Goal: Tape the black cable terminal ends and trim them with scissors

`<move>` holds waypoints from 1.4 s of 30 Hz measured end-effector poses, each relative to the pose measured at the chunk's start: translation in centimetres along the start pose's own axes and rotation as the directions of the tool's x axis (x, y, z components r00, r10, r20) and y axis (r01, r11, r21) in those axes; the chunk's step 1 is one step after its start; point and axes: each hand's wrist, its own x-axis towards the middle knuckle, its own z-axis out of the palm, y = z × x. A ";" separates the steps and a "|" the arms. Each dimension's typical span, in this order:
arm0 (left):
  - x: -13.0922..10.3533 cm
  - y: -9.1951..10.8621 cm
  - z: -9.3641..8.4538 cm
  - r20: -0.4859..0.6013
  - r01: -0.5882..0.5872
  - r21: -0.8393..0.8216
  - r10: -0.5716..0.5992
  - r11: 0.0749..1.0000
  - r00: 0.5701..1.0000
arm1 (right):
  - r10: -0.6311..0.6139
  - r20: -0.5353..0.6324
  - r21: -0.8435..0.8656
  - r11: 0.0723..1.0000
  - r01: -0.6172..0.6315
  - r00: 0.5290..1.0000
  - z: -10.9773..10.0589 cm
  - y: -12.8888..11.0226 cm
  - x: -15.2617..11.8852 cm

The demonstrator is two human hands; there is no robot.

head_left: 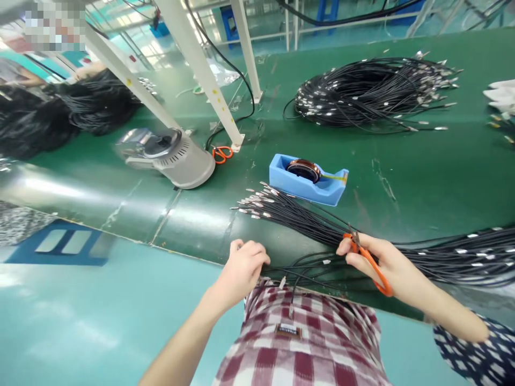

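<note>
A long green surface (422, 177), scuffed and glossy, with seams showing near its front edge, runs across the view. White metal posts (207, 80) stand on it, and a pale turquoise floor (60, 327) shines below. A blue slotted item (76, 244) is beside the front edge, at the left. Further left, beyond the posts, another person's arm (30, 79) is near dark heaps of cable (100, 102), blurred.

The bundle of black cables (314, 225) lies along the front of the surface, its metal-tipped ends just beside a blue tape dispenser (322, 194) and its length passing under the right hand (374, 257) to the right edge. That hand holds orange-handled snips (376, 271) over the bundle. The left hand (245, 265) is curled in at the loose black cables (293, 271) by the edge; whether it grips one cannot be told. A grey machine (185, 166), orange scissors (222, 155) and a large cable coil (354, 96) lie farther back.

Small white tags (461, 251) dot the cables, too small to read. The checked apron (277, 359) bears a dark label (288, 331) with pale lettering, likewise illegible
</note>
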 end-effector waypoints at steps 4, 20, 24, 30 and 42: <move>0.9 1.0 -1.2 0.227 0.013 -0.076 0.005 0.997 0.974 | -0.112 -0.234 -0.335 0.942 0.028 0.966 0.6 0.2 0.9; 5.7 2.0 1.9 0.008 0.268 -0.796 -0.432 0.543 0.902 | -0.169 -0.292 -0.377 0.925 0.049 0.941 0.8 1.2 1.7; 6.6 2.7 1.7 0.100 0.184 -0.974 -0.478 0.133 0.873 | -0.212 -0.231 -0.367 0.923 0.117 0.949 1.2 1.4 -0.1; 7.2 2.7 1.7 0.078 -0.046 -0.981 -0.598 -0.190 0.798 | -0.261 -0.027 -0.360 0.903 0.234 0.965 1.2 1.5 -2.0; 4.0 7.9 0.8 0.066 0.178 -0.835 -0.227 0.520 0.972 | 0.014 -0.077 0.325 0.946 0.012 0.997 0.2 -2.9 -1.3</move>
